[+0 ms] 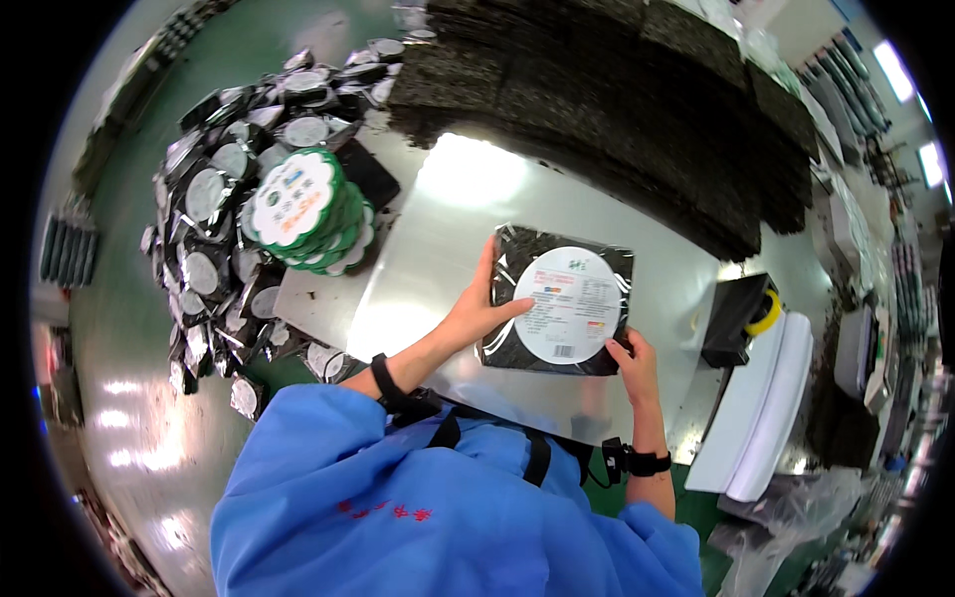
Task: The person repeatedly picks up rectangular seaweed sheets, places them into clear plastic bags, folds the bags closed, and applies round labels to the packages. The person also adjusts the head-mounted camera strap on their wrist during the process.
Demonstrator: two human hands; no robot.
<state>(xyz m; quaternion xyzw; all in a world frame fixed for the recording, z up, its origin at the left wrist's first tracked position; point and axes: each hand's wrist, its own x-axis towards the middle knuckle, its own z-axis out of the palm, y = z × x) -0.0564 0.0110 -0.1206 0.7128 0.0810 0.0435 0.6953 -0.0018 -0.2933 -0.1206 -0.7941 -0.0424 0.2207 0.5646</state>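
Between my two hands is a square pack of dried seaweed [509, 343], dark sheets in clear shiny film. A round white label [572, 306] with small print and a barcode covers most of its upper face. My left hand [482, 310] grips the left edge, its thumb lying over the front. At the lower right corner my right hand [637, 366] pinches the pack, thumb on top and fingers partly hidden. The pack is held over the shiny metal tabletop [398, 289]. To the left sits a stack of scalloped green-and-white cards [298, 204].
Many similar wrapped packs [204, 194] lie heaped on the left. Tall stacks of dark seaweed sheets [617, 109] fill the back of the table. On the right stand a black tape dispenser [731, 318] with a yellow roll [766, 313] and white sheets [756, 408]. Clear plastic film [811, 507] hangs at lower right.
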